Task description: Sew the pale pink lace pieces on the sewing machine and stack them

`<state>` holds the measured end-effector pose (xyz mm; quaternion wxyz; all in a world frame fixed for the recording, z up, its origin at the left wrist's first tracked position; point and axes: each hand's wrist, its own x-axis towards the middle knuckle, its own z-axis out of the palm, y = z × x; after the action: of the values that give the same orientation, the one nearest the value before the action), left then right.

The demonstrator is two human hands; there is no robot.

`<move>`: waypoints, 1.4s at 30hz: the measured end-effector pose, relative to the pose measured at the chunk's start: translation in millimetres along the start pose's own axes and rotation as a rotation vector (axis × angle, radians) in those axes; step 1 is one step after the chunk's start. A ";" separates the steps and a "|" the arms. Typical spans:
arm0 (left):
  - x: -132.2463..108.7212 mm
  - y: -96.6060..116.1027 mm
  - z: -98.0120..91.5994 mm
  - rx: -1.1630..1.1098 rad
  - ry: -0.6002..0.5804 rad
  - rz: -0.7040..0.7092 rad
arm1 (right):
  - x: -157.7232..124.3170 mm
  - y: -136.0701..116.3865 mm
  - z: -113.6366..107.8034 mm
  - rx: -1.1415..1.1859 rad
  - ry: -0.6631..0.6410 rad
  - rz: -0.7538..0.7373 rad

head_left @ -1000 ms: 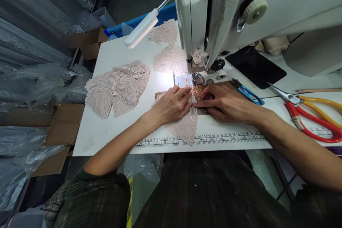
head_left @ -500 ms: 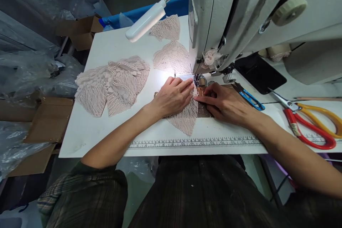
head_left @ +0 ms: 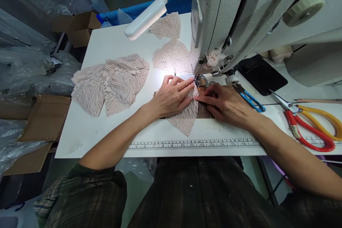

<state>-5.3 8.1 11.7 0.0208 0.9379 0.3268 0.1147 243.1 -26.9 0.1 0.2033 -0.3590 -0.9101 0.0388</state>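
Observation:
My left hand (head_left: pixel 173 96) lies flat with fingers stretched out on a pale pink lace piece (head_left: pixel 184 120), pressing it to the white table (head_left: pixel 88 131) just left of the presser foot (head_left: pixel 201 80). My right hand (head_left: pixel 223 104) rests beside it on a brown strip (head_left: pixel 203 111) under the lace, index finger pointing at the foot, the other fingers curled under. The sewing machine (head_left: pixel 240 14) towers over both hands.
A stack of lace pieces (head_left: pixel 112 83) lies at the left, two more lace pieces (head_left: pixel 171 57) behind the lamp (head_left: pixel 145 17). Blue thread snips (head_left: pixel 249 98), red and yellow scissors (head_left: pixel 310 124) and a black pad (head_left: pixel 262 74) sit right. A printed ruler (head_left: pixel 197 144) runs along the front edge.
Both hands slid the lace forward toward the presser foot; my left fingers have spread flat. The view has shifted closer under the machine head.

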 end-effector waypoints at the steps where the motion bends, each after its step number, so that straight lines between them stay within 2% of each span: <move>1: -0.2 -0.7 0.8 0.002 0.013 0.009 | 0.1 0.2 0.4 0.001 0.016 -0.008; 17: -0.7 4.6 7.1 0.035 0.082 0.000 | -1.8 -2.1 6.5 0.057 0.076 0.026; 21: -1.5 9.2 12.7 0.079 0.178 0.007 | -2.9 -0.2 4.8 0.088 0.061 0.030; 25: -1.3 10.1 15.9 0.074 0.251 0.116 | -2.4 -1.1 2.8 0.057 0.047 0.037; 34: -4.9 5.6 -1.8 0.062 0.121 0.142 | -1.9 -1.5 5.4 -0.025 0.031 0.057; 42: 0.2 5.0 7.4 0.112 0.057 0.077 | 4.6 -1.6 8.7 -0.099 0.009 0.153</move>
<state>-0.4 4.5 5.1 -0.0452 0.9459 0.2966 0.1235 235.6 -24.4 -5.9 0.1860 -0.4372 -0.8799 0.0075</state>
